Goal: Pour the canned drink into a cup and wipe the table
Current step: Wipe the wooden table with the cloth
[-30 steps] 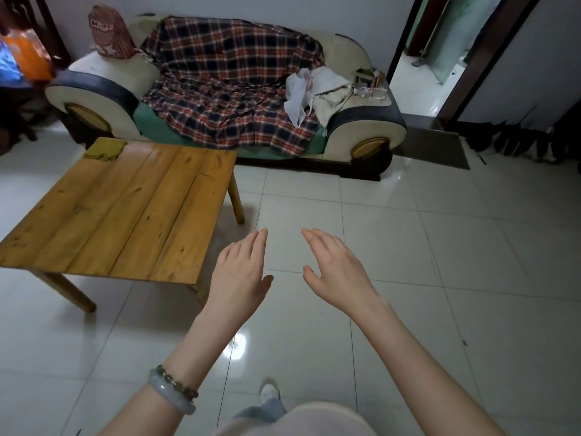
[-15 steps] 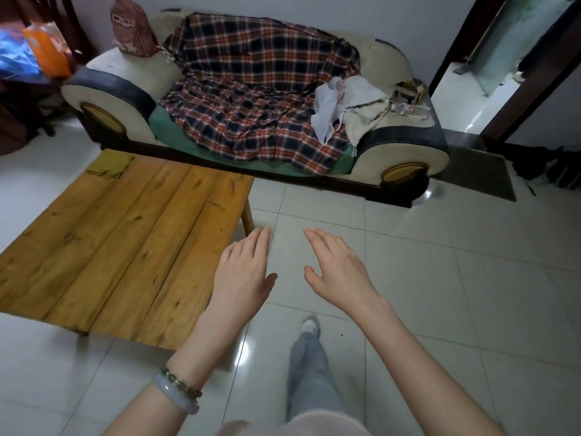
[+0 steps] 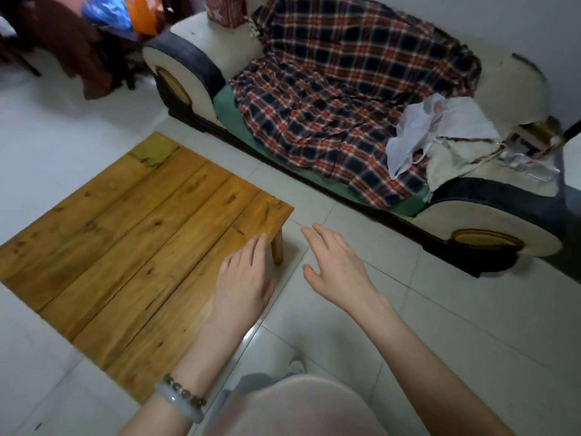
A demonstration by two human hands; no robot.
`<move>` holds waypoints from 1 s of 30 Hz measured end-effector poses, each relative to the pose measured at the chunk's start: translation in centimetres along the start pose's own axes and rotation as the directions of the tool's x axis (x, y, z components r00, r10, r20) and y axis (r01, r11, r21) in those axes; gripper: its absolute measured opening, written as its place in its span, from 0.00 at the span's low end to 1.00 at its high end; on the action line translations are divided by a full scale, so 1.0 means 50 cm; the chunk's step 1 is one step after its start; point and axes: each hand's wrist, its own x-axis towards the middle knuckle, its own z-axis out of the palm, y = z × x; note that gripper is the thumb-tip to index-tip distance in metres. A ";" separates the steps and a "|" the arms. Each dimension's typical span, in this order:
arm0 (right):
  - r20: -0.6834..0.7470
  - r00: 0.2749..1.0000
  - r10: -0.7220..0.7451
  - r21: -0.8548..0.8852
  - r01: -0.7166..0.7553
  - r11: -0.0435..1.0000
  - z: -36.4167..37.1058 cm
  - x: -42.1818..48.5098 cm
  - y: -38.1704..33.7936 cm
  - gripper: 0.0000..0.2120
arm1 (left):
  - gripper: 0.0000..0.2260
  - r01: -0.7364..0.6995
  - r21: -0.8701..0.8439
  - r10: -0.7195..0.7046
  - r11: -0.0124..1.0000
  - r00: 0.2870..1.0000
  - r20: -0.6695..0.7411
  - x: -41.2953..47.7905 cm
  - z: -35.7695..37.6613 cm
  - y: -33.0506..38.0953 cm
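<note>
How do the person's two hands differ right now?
The left hand shows over a corner of the wooden table; the right hand is over the floor tiles, beside that table. The left wrist wears two bracelets, a pale bangle and a beaded one; the right wrist is bare. Shared: both are palm-down with straight fingers and hold nothing.

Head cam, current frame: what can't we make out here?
Head view:
- Can and cup: neither shows; whereabouts unknown.
- Olive patch on the table far corner: blurred, cloth or stain unclear.
- Clutter on the sofa arm: motion blur, unidentifiable.
- Bags: cut by top edge.
- Left hand palm: faces down; contact with table unclear.
</note>
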 end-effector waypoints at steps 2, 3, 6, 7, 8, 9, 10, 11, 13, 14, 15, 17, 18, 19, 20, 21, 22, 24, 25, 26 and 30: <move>0.027 0.998 -0.063 0.013 0.062 0.998 0.002 0.058 0.006 0.30 | 0.40 0.072 0.013 -0.072 0.997 0.997 -0.006 0.030 -0.001 -0.016; 0.038 0.994 -0.099 0.019 0.098 0.995 0.006 0.087 0.006 0.30 | 0.40 0.111 0.023 -0.111 0.994 0.994 -0.009 0.044 -0.002 -0.026; 0.062 0.979 -0.196 0.036 0.194 0.980 0.024 0.172 -0.006 0.30 | 0.40 0.218 0.034 -0.217 0.975 0.976 -0.017 0.079 -0.002 -0.064; 0.078 0.972 -0.220 0.038 0.217 0.975 0.030 0.200 -0.013 0.31 | 0.40 0.246 0.031 -0.246 0.969 0.969 -0.021 0.091 -0.001 -0.079; 0.094 0.965 -0.243 0.040 0.240 0.970 0.037 0.229 -0.021 0.31 | 0.40 0.272 0.027 -0.272 0.962 0.962 -0.026 0.104 -0.001 -0.095; 0.105 0.958 -0.267 0.039 0.264 0.964 0.042 0.258 -0.030 0.31 | 0.39 0.295 0.023 -0.294 0.955 0.955 -0.032 0.118 -0.001 -0.112; 0.114 0.950 -0.290 0.036 0.288 0.957 0.046 0.288 -0.040 0.32 | 0.39 0.314 0.020 -0.313 0.949 0.949 -0.037 0.133 -0.001 -0.131; 0.120 0.942 -0.312 0.032 0.311 0.950 0.051 0.317 -0.049 0.32 | 0.39 0.331 0.019 -0.330 0.943 0.943 -0.041 0.147 -0.001 -0.151; 0.132 0.929 -0.347 0.032 0.346 0.938 0.057 0.373 -0.069 0.31 | 0.39 0.357 0.022 -0.356 0.934 0.933 -0.053 0.179 -0.004 -0.194; 0.140 0.923 -0.358 0.029 0.357 0.934 0.059 0.402 -0.079 0.31 | 0.39 0.372 0.023 -0.370 0.928 0.927 -0.059 0.195 -0.009 -0.216; 0.149 0.918 -0.367 0.025 0.368 0.930 0.060 0.430 -0.090 0.31 | 0.39 0.389 0.025 -0.387 0.921 0.920 -0.063 0.210 -0.016 -0.239; 0.153 0.907 -0.392 0.024 0.394 0.919 0.060 0.486 -0.115 0.32 | 0.40 0.424 0.026 -0.421 0.905 0.904 -0.073 0.235 -0.028 -0.283; 0.148 0.900 -0.410 0.025 0.411 0.911 0.061 0.514 -0.129 0.31 | 0.40 0.438 0.019 -0.436 0.899 0.897 -0.076 0.247 -0.032 -0.305; 0.150 0.892 -0.426 0.025 0.427 0.904 0.062 0.541 -0.143 0.31 | 0.40 0.452 0.009 -0.450 0.892 0.890 -0.076 0.259 -0.034 -0.327; 0.155 0.884 -0.441 0.027 0.443 0.896 0.065 0.567 -0.156 0.31 | 0.39 0.464 0.001 -0.463 0.886 0.883 -0.078 0.272 -0.036 -0.347; 0.159 0.874 -0.459 0.032 0.460 0.888 0.068 0.592 -0.169 0.31 | 0.39 0.477 -0.006 -0.476 0.879 0.876 -0.082 0.283 -0.038 -0.367; 0.163 0.863 -0.478 0.038 0.478 0.877 0.071 0.616 -0.182 0.31 | 0.39 0.492 -0.017 -0.492 0.870 0.866 -0.088 0.293 -0.041 -0.385; 0.164 0.837 -0.522 0.045 0.522 0.852 0.078 0.657 -0.202 0.31 | 0.39 0.521 -0.048 -0.523 0.852 0.847 -0.095 0.310 -0.047 -0.416; 0.170 0.822 -0.543 0.049 0.544 0.838 0.083 0.678 -0.214 0.31 | 0.38 0.536 -0.058 -0.539 0.842 0.837 -0.098 0.318 -0.050 -0.432; 0.179 0.808 -0.561 0.056 0.561 0.826 0.087 0.699 -0.225 0.30 | 0.38 0.550 -0.063 -0.554 0.833 0.826 -0.101 0.325 -0.053 -0.448; 0.223 0.760 -0.611 0.072 0.612 0.787 0.112 0.790 -0.272 0.31 | 0.38 0.605 -0.052 -0.607 0.794 0.787 -0.112 0.352 -0.054 -0.512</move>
